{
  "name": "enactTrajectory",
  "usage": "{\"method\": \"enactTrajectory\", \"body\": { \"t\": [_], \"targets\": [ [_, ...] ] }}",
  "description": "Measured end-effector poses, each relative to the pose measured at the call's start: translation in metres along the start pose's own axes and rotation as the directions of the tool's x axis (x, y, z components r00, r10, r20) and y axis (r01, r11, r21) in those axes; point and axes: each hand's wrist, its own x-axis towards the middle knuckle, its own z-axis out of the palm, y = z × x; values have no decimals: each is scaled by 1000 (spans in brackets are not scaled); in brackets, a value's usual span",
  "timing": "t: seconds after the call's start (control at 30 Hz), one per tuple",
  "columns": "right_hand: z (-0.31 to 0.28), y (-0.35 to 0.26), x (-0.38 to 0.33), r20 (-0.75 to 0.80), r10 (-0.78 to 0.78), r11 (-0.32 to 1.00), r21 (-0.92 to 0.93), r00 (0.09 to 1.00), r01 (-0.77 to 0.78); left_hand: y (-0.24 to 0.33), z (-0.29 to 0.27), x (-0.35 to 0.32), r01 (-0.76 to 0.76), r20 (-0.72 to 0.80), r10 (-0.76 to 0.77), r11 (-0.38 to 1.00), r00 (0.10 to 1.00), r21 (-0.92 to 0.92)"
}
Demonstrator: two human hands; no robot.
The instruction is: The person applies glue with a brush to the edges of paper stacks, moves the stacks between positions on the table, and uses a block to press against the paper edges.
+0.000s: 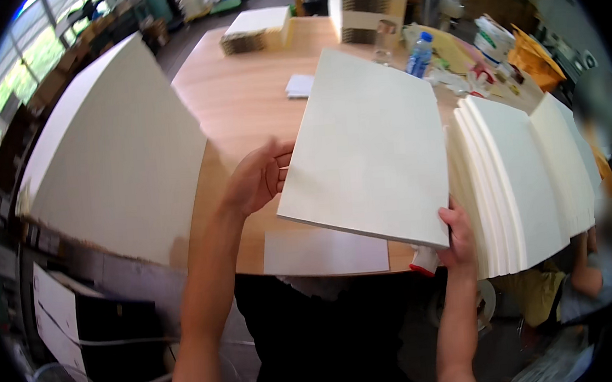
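A thin white rectangular block (366, 144), like a blank book, is tilted above the near side of the table. My right hand (456, 234) grips its lower right corner, thumb on the front face and fingers out of sight behind. Beside its left edge is my left hand (255, 177), thumb raised and apart, some fingers loosely bent and their tips passing behind the block. Whether they touch it is hidden. Below, a white sheet (324, 251) lies at the table's near edge. A small white object with a red end (424, 261) shows beside my right hand.
A tall white stack (115, 154) stands at left. Several white blocks (525, 183) stand at right. Further back are a low stack (258, 30), small white papers (300, 86), a drinking glass (385, 40), a blue-capped bottle (419, 55) and a white tub (492, 39). A person sits at far right.
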Motion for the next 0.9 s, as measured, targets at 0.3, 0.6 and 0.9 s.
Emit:
{"method": "enactTrajectory", "body": {
  "t": [0.3, 0.6, 0.9],
  "targets": [
    [3, 66, 51, 36, 311, 945, -118, 950, -305, -73, -71, -30, 395, -461, -321, 916, 827, 71],
    [9, 79, 45, -43, 222, 890, -399, 974, -220, -51, -70, -37, 510, -515, -370, 845, 773, 159],
    [14, 75, 44, -25, 236, 853, -474, 971, -219, -52, -75, -47, 455, -531, -282, 861, 799, 227]
  ]
}}
